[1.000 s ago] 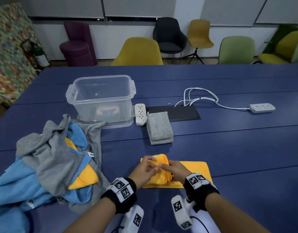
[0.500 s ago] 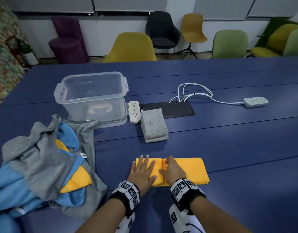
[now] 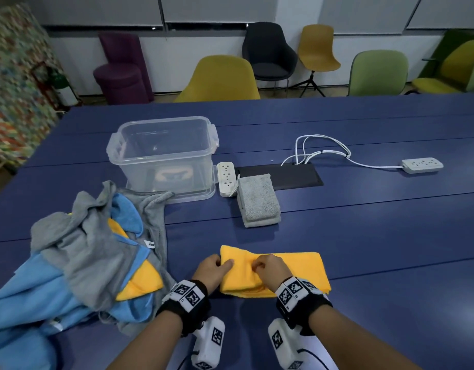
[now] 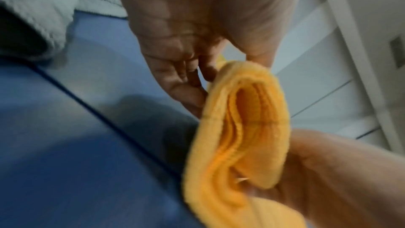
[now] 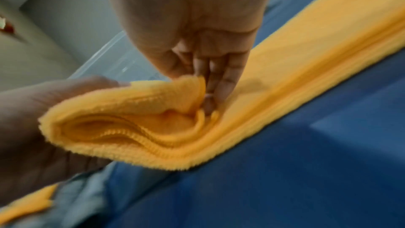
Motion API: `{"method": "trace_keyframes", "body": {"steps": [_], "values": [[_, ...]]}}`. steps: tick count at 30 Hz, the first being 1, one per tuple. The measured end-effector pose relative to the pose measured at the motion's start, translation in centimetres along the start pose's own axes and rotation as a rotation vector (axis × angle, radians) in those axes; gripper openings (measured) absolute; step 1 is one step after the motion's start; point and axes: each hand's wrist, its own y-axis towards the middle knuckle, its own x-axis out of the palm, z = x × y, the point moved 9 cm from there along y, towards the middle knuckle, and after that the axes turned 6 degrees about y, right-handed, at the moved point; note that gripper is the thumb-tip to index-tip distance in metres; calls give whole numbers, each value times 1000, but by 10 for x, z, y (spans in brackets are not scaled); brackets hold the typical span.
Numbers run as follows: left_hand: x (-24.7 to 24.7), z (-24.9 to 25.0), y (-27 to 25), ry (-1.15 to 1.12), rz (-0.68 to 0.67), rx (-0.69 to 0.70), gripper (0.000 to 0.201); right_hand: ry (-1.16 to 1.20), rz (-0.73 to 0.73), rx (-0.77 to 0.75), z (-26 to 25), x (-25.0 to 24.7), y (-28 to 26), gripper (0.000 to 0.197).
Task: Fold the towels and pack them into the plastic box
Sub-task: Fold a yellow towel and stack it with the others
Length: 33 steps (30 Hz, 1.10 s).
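A yellow towel (image 3: 292, 271), folded into a long strip, lies on the blue table (image 3: 377, 236) right in front of me. My left hand (image 3: 225, 264) grips the strip's left end and holds it raised and curled over toward the middle, as the left wrist view shows on the yellow towel (image 4: 241, 127). My right hand (image 3: 257, 267) pinches the yellow towel (image 5: 285, 84) at the crease, its fingers (image 5: 219, 82) pushed into the fold. The clear plastic box (image 3: 163, 153) stands open at the back left. A folded grey towel (image 3: 258, 200) lies to the right of the box.
A loose pile of grey, blue and yellow towels (image 3: 83, 249) lies at my left. A white power strip (image 3: 226, 177) sits between box and grey towel, a black panel (image 3: 284, 176) behind it, and a second power strip (image 3: 421, 165) with cables at the right. Chairs stand beyond the table.
Half a second ago both hands lay flat on the yellow towel. Now the left hand has lifted its left end over toward the right, and the right fingers have curled at the crease.
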Motion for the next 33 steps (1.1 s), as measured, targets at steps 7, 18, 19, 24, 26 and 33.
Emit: {"method": "trace_keyframes", "body": {"steps": [7,18,19,24,26,33], "values": [[-35,3,-41,-364,15,112,22,605,-373,86,-47,57,-14,62],[19,66,-20,387,101,378,51,636,-194,194,61,-2,-11,49],[29,66,-13,464,38,351,57,541,-161,167,64,-6,-8,50],[50,64,0,700,-63,275,61,339,42,50,63,-22,0,44],[53,54,2,569,-128,178,66,356,85,40,64,-28,2,40],[57,38,-7,-324,-324,58,50,456,7,-105,37,-35,3,14]]}}
